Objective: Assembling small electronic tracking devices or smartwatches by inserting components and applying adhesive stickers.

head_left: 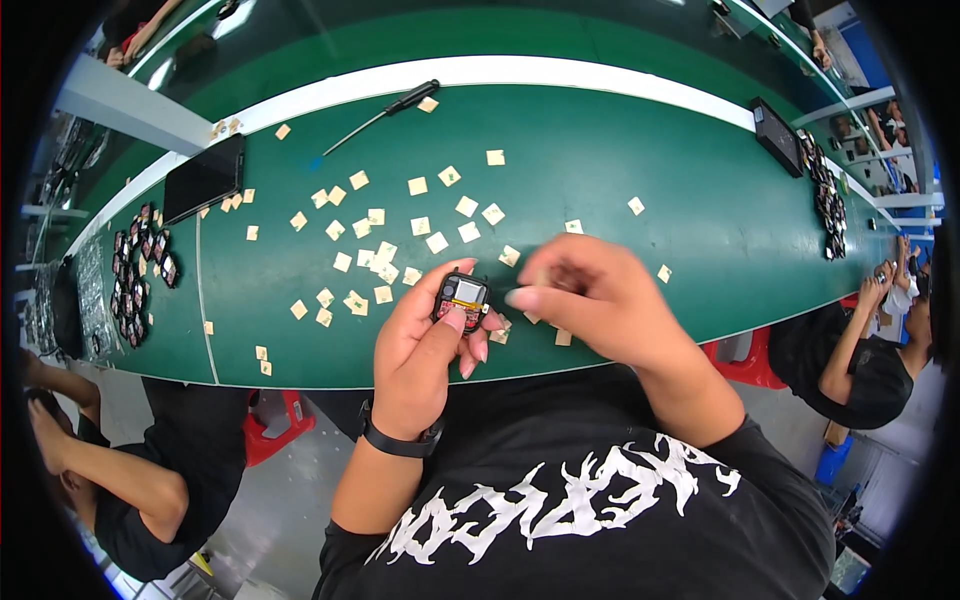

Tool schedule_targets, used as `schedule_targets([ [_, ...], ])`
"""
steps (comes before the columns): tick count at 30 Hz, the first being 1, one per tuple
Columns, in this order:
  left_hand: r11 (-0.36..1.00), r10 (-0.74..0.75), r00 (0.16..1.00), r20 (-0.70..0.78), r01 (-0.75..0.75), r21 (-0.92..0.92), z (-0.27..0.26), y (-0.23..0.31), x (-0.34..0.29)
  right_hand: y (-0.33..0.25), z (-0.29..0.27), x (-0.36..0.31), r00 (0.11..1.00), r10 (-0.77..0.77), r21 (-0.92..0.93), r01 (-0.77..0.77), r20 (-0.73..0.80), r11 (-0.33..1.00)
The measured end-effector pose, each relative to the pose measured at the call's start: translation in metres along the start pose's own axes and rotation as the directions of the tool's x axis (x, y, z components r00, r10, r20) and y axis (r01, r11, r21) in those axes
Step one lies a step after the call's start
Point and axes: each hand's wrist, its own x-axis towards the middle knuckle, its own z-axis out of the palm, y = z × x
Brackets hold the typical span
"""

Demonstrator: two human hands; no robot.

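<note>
The small square device (pixel 462 298), black-cased with a red and yellow part showing in its open face, sits in my left hand (pixel 425 355), pinched between thumb and curled fingers just above the near edge of the green table (pixel 640 160). My left hand is closed around it, and a black wristband (pixel 400 441) circles that wrist. At about three o'clock from the device, almost touching it, my right hand (pixel 590 300) hovers with the fingers drawn together in a narrow pinch; it is blurred, so I cannot tell whether anything is caught between the fingertips. Spreading outward from ten to one o'clock of the hands, many small tan square pieces (pixel 380 255) lie scattered over the green surface, a few of them right beside my fingers. Further out at eleven o'clock a black-handled screwdriver (pixel 385 113) lies slanted near the white strip at the far edge. At ten o'clock a dark flat tablet-like slab (pixel 203 178) rests on the table, and below it at nine o'clock a cluster of similar small devices (pixel 138 275) is heaped. At two o'clock another dark slab (pixel 777 136) and a second heap of devices (pixel 830 205) lie well apart from my hands. Other people sit at the lower left and at the right.
</note>
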Motion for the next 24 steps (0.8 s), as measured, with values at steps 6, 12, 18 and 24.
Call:
schedule_targets([
  [6, 0.998, -0.019, 0.999, -0.043, 0.017, -0.058, -0.007, 0.000, -0.001, 0.025, -0.144, -0.042, 0.729, -0.405, -0.718, -0.167, -0.552, 0.676],
  [12, 0.999, -0.031, 0.998, -0.061, 0.030, -0.012, -0.001, 0.003, 0.002, 0.089, -0.422, -0.161, 0.464, -0.696, -0.644, -0.765, -0.548, -0.003],
  [18, 0.989, 0.094, 0.992, -0.086, -0.084, 0.120, 0.007, -0.001, -0.008, 0.110, -0.496, -0.179, 0.518, -0.615, -0.615, -0.786, -0.595, -0.067],
  [24, 0.880, 0.402, 0.865, -0.300, -0.275, 0.387, -0.009, 0.033, -0.034, 0.135, -0.549, -0.180, 0.581, -0.574, -0.669, -0.740, -0.578, -0.075],
])
